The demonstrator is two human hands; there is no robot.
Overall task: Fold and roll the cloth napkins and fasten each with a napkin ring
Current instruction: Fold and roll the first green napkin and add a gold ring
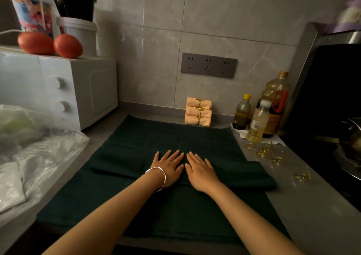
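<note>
Head view, sole view available. I find the folded napkin (244, 174) lying as a dark green band across the centre of the frame, long axis running frame-left to frame-right. It rests on a spread cloth (166, 137) of the same colour, and I cannot tell for certain whether the two are separate pieces.

Both hands lie directly on the band at its middle. The left hand (168, 166), bracelet (158, 176) at the wrist, and the right hand (201, 171) are flat, palms down, fingers straight and pointing toward the top of the frame. They sit side by side with thumbs nearly touching and grip nothing. Neither hand is nearer, since both are already in contact.

My judgement: this is a pressing step, and any roll would run along the band's length, starting from one end.

The band's right end slightly overhangs the spread cloth onto the counter (312, 206). Loose napkin rings (265, 153) lie scattered further right, on the right hand's side. Plastic bags (45, 153) crowd the lower left, just beside the cloth. Three finished rolls (198, 111) are stacked at upper centre against the wall, well apart from the hands. Bottles (259, 117) stand near the cloth's far right corner.
</note>
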